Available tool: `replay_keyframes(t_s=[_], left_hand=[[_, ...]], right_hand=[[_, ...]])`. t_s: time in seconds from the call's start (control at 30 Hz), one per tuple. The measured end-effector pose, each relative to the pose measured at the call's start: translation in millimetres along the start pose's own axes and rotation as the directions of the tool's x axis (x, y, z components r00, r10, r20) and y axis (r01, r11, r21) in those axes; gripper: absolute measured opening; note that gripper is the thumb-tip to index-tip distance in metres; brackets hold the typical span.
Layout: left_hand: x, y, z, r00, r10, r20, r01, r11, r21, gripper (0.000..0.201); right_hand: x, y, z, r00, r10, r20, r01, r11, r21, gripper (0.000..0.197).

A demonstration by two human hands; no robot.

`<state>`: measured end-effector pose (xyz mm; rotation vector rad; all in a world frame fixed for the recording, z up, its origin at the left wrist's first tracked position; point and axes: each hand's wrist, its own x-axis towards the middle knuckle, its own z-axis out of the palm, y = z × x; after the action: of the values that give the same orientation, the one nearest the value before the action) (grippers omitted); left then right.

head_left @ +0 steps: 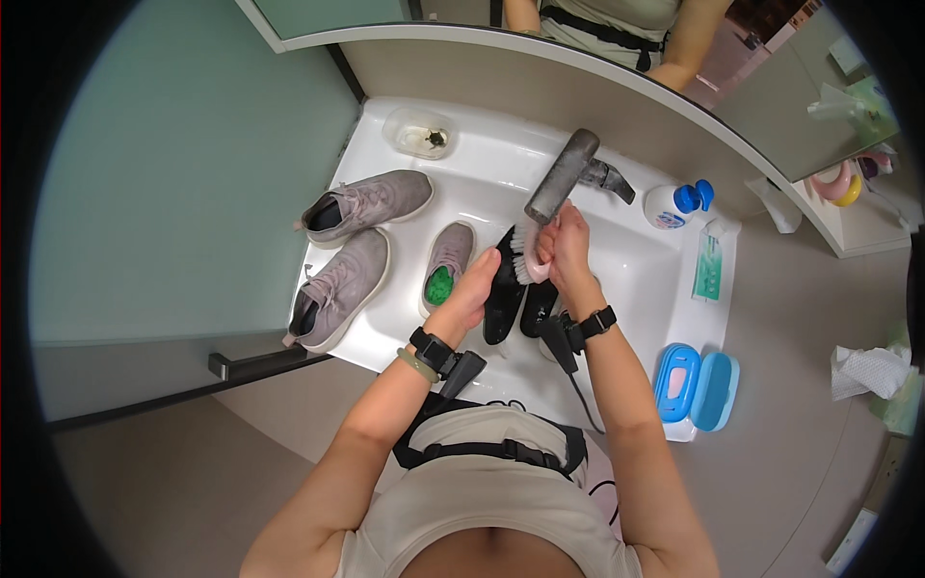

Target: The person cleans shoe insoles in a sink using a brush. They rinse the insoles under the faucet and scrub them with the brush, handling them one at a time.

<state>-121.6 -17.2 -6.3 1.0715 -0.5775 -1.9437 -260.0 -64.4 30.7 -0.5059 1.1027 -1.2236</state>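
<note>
Over the white sink, my left hand (472, 291) is closed on the side of a glossy black shoe (502, 306), which it holds tilted in the basin. My right hand (569, 252) grips a scrub brush (536, 271) with a pale pink handle. The brush's white bristles touch the shoe's upper part. A second black shoe (538, 306) lies just to the right, partly hidden by my right wrist. Left of my left hand sits a small grey-pink shoe (450, 249) with something green (439, 285) inside. The grey faucet (564, 175) reaches over my right hand.
Two larger grey sneakers (371, 202) rest on the sink's left ledge (385, 318). At the back is a clear soap dish (421, 134). A pump bottle (669, 206), a green-and-white tube (709, 262) and an open blue soap box (677, 383) line the right rim. A mirror edge (540, 43) overhangs the back.
</note>
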Motion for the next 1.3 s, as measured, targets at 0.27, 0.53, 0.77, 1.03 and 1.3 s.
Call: replay_keyframes(t_s=[0.27,0.53,0.77,1.03,1.3], left_hand=[[-1.5,11.3,-7.1,0.994,-0.103,-0.026,0.100,0.991,-0.085,0.036],[15.5,7.0,-24.3,0.985,-0.125,0.121,0.155,0.948,-0.280,0.038],[4.1,-3.2,5.9,0.989,-0.104,0.110,0.119,0.982,-0.147,0.039],[29.2,32.7,-15.9,0.996,0.035,0.082,-0.013,0.967,-0.255,0.043],[37.0,43.6,-22.4,0.998,0.058,0.018,-0.050,0.951,-0.306,0.032]], right_hand=[[-36.0,20.2,13.1,0.981,0.160,0.113,-0.148,0.984,-0.102,0.026],[-51.0,28.1,21.0,0.970,0.188,0.155,-0.166,0.976,-0.143,0.026],[11.8,-6.7,-3.9,0.997,-0.053,0.048,0.052,0.999,0.011,0.019],[-66.4,54.5,-11.3,0.953,0.061,0.298,0.038,0.947,-0.318,0.022],[-49.1,41.4,-45.1,0.996,0.070,0.051,-0.029,0.829,-0.558,0.036]])
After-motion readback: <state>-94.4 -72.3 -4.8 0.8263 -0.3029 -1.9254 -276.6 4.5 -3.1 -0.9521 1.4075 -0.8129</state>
